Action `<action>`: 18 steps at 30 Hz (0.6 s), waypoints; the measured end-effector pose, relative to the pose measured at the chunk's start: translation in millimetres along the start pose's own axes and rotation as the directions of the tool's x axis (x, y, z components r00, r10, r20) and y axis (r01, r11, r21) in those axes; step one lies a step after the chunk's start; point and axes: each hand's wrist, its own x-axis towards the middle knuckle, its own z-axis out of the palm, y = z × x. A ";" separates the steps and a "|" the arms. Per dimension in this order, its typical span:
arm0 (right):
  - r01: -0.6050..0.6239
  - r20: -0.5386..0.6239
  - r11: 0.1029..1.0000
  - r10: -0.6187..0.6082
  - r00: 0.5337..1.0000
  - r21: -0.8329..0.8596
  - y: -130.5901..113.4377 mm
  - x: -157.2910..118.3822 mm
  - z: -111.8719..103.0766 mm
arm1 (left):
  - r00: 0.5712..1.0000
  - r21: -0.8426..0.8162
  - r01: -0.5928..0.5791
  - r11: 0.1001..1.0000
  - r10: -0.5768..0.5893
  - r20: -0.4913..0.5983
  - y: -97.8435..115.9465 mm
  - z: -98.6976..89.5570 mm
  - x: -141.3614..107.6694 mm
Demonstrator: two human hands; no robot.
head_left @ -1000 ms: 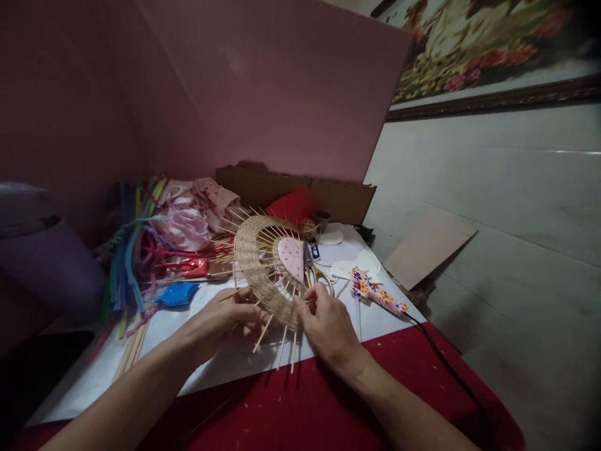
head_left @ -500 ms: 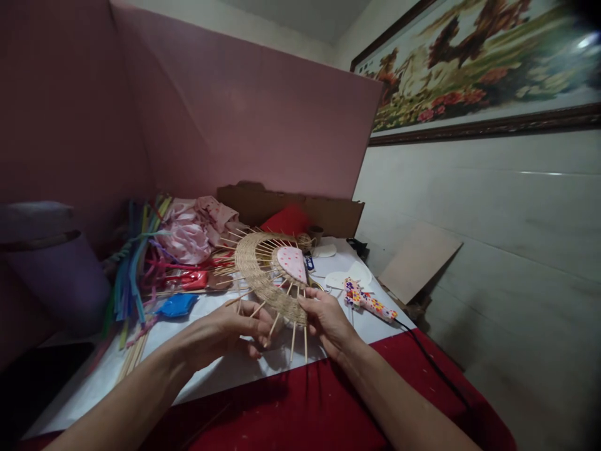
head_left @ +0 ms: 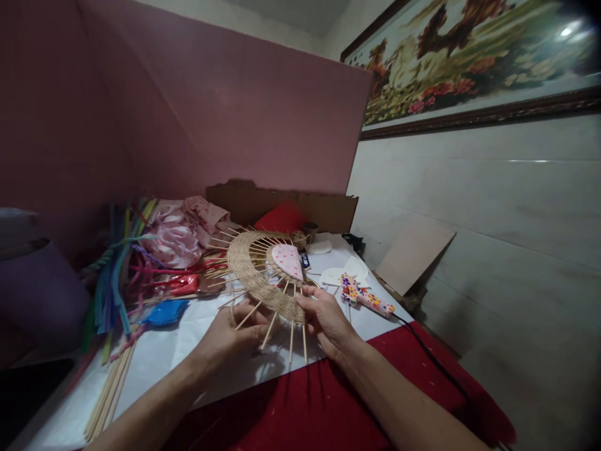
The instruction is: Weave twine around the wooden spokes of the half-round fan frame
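Left hand (head_left: 237,334) half-curls under the woven fan (head_left: 248,275), hold unclear; right hand (head_left: 327,318) pinches its near end.

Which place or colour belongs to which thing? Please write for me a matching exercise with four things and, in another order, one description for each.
Things:
1. woven piece
2. gun-shaped tool with a cord
3. framed picture
4. half-round patch

Descriptions:
A. pink with red spots
B. on the tiled wall
C. gripped by the right hand
D. lying on the white sheet

Pairs: 1-C, 2-D, 3-B, 4-A
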 end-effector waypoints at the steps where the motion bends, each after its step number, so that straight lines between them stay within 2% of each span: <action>1: 0.006 0.001 1.000 -0.006 1.000 0.008 -0.3 0.2 -0.2 | 0.999 -0.036 -0.022 0.999 0.021 -0.029 -0.7 2.9 -1.0; 6: 0.043 0.028 0.998 -0.044 0.999 0.046 -4.2 -1.5 0.6 | 0.995 -0.273 -0.043 0.961 0.017 -0.097 -7.2 13.0 -4.6; 9: 0.040 0.041 0.998 -0.042 0.998 0.054 -5.4 -4.1 1.9 | 0.997 -0.387 -0.038 0.921 0.007 -0.083 -14.9 16.5 -3.7; 11: 0.038 0.047 0.999 -0.040 0.998 0.035 -4.9 -5.7 2.4 | 0.999 -0.374 -0.028 0.927 0.009 -0.052 -17.9 17.8 -3.5; 15: 0.032 0.055 0.999 -0.030 0.998 -0.037 -2.2 -6.1 2.1 | 1.000 -0.234 -0.012 0.972 0.006 -0.023 -17.1 18.9 -5.6; 18: 0.051 -0.034 0.984 -0.058 0.998 -0.170 0.9 -3.8 0.7 | 1.000 -0.197 0.000 0.980 -0.006 -0.029 -16.3 19.4 -6.7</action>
